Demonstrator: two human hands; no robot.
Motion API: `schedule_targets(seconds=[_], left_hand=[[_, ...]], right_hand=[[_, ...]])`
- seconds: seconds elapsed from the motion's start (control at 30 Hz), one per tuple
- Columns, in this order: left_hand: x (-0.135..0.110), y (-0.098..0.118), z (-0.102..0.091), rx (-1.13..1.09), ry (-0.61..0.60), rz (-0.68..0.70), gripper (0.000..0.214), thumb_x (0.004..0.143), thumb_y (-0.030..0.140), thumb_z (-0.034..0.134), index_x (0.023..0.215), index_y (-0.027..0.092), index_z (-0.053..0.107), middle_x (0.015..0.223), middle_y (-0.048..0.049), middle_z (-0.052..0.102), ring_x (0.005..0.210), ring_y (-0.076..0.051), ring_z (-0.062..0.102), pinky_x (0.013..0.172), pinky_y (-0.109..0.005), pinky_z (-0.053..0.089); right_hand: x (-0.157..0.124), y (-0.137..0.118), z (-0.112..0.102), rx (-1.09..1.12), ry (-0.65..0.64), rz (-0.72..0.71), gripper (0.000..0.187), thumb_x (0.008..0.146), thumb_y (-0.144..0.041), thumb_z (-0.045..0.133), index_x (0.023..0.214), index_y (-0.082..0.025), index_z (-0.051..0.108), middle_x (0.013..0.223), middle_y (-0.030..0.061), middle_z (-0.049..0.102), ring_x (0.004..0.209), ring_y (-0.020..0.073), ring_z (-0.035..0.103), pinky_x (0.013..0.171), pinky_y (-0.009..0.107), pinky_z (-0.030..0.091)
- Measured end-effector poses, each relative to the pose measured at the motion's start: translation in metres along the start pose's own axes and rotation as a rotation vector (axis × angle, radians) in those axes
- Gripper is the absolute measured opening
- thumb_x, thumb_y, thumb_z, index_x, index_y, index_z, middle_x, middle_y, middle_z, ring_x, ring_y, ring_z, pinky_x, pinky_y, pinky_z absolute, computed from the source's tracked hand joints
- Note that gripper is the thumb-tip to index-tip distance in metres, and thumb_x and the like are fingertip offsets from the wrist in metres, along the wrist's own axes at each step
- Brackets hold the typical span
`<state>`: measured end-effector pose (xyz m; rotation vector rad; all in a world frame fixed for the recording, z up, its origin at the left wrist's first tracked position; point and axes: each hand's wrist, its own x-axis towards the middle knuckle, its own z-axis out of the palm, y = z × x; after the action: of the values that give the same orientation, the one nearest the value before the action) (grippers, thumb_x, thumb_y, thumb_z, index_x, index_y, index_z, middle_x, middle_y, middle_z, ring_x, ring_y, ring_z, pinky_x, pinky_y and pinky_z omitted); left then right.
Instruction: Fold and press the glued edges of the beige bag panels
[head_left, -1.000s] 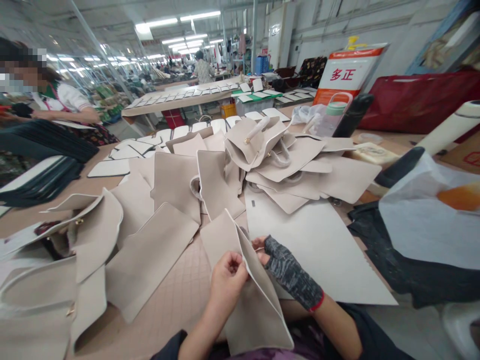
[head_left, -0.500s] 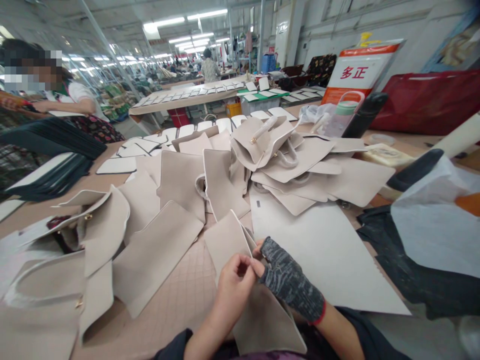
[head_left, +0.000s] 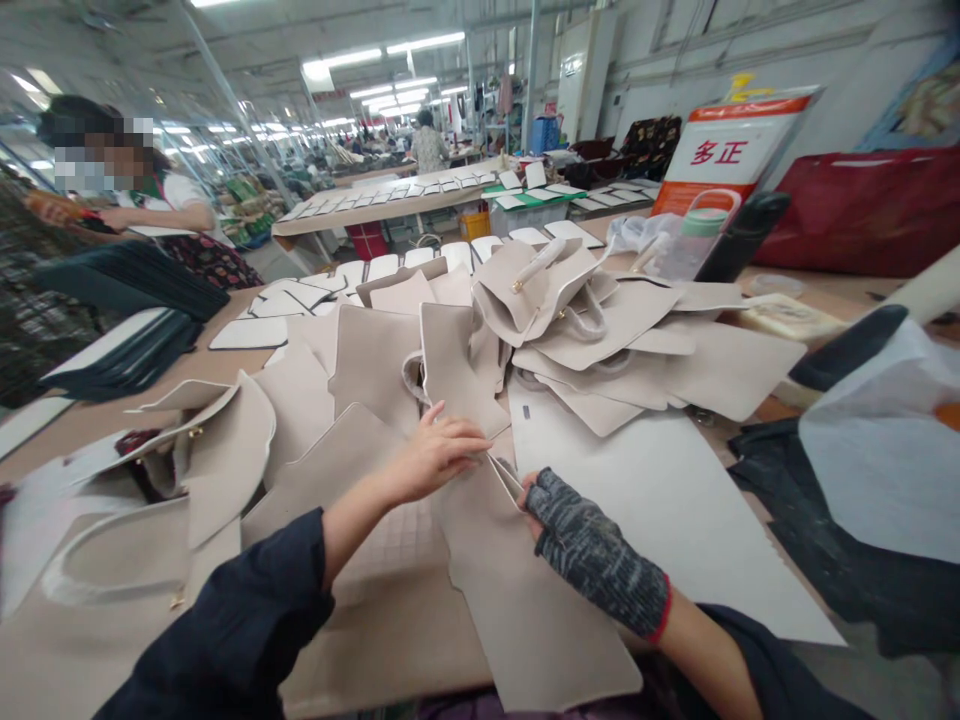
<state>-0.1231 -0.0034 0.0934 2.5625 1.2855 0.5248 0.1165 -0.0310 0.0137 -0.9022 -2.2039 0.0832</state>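
Tabletop (head_left: 405,545) is carrying beige piece (head_left: 532,600) over near edge; right hand (head_left: 562,520) pinching its side, left hand (head_left: 439,452) hovering by far end, fingers loose.

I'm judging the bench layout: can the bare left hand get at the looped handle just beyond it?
Probably yes: the left hand looks open and close to the looped handle, with nothing visible between them, though a beige panel hides part of it.
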Motion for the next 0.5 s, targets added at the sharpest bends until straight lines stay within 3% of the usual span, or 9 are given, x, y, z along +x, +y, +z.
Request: schedule_targets(seconds=[0.2, 0.4, 0.5], left_hand=[[0.005, -0.01, 0.001, -0.32, -0.061, -0.012, 0.023, 0.084, 0.027, 0.054, 0.098, 0.026, 0.071, 0.093, -0.0082, 0.068, 0.088, -0.019, 0.059, 0.088, -0.031, 0.041], [-0.001, -0.009, 0.005, -0.414, -0.075, -0.041, 0.023, 0.084, 0.029, 0.052, 0.091, 0.025, 0.073, 0.084, -0.007, 0.068, 0.075, -0.017, 0.062, 0.07, -0.023, 0.045], [0.001, -0.002, 0.003, -0.383, -0.12, -0.054, 0.02, 0.082, 0.026, 0.055, 0.087, 0.025, 0.074, 0.08, -0.0055, 0.07, 0.072, -0.017, 0.063, 0.067, -0.021, 0.046]], right_hand=[[0.009, 0.016, -0.02, 0.18, -0.14, 0.112, 0.032, 0.086, -0.024, 0.043, 0.108, -0.018, 0.065, 0.109, 0.0109, 0.065, 0.103, 0.0259, 0.06, 0.093, 0.043, 0.048], [0.011, 0.028, -0.023, 0.317, -0.166, 0.177, 0.027, 0.082, -0.026, 0.051, 0.103, -0.021, 0.067, 0.105, 0.0105, 0.066, 0.101, 0.0297, 0.06, 0.093, 0.049, 0.046], [0.012, 0.031, -0.022, 0.327, -0.245, 0.185, 0.025, 0.082, -0.025, 0.05, 0.1, -0.023, 0.067, 0.096, 0.0098, 0.067, 0.09, 0.0286, 0.063, 0.087, 0.05, 0.048]])
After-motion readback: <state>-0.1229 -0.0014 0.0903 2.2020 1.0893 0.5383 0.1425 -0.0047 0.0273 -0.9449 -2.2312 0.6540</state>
